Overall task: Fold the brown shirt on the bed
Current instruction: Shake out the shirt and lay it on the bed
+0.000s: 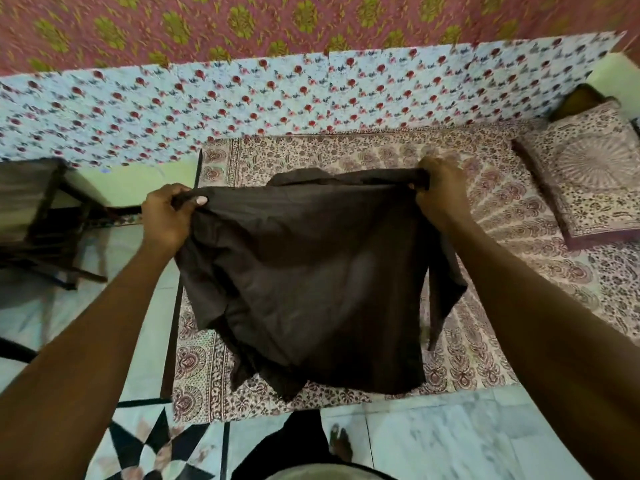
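Note:
The brown shirt (311, 271) hangs spread out in the air above the bed (485, 306), which wears a cream sheet with a maroon floral print. My left hand (166, 216) grips the shirt's top left corner, and my right hand (440, 192) grips its top right corner. The upper edge is stretched taut between both hands. Its lower hem droops in loose folds near the bed's front edge, and a sleeve dangles on the right side under my right forearm. Part of the collar shows behind the top edge.
A pillow (588, 188) in matching print lies at the bed's right end. Patterned cloth (242, 98) covers the wall behind the bed. A dark wooden stool (45, 216) stands on the tiled floor (450, 438) to the left. My foot (341, 443) is near the bed's front.

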Demonstrator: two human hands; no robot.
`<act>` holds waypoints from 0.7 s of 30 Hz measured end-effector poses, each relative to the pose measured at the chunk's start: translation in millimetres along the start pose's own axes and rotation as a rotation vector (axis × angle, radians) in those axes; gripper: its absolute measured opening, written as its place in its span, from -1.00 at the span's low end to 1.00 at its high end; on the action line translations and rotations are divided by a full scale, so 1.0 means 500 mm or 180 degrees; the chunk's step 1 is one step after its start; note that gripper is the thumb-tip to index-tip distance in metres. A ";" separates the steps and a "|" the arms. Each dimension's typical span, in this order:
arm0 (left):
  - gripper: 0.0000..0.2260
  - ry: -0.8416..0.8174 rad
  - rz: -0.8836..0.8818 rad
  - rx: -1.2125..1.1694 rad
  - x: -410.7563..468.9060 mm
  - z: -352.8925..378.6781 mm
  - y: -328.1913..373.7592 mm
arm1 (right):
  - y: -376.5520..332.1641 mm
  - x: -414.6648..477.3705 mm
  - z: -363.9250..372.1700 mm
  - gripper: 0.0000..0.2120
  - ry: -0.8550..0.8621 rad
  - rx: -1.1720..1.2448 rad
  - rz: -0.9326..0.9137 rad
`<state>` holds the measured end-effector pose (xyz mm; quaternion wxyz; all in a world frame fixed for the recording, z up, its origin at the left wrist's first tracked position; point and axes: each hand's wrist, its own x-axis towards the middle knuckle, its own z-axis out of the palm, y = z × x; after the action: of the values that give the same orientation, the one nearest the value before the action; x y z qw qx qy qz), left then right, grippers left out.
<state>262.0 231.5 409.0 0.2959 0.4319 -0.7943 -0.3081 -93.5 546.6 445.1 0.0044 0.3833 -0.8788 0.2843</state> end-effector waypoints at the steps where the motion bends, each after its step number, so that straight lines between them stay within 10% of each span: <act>1: -0.81 0.0048 -0.0035 0.0015 0.024 0.020 -0.019 | 0.005 0.017 0.027 -0.91 0.0026 -0.0044 0.0042; 9: -0.81 0.0265 -0.0251 -0.0374 0.150 0.161 -0.115 | 0.024 0.125 0.191 -0.72 0.0331 -0.0616 0.0387; 21: -0.90 -0.0617 -0.0606 0.0204 0.250 0.374 -0.252 | 0.141 0.303 0.438 -0.60 -0.0612 -0.0748 0.0964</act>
<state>131.5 111.8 221.8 0.1734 0.4827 -0.7840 -0.3496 -202.0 373.4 260.5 -0.0776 0.2690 -0.9498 0.1395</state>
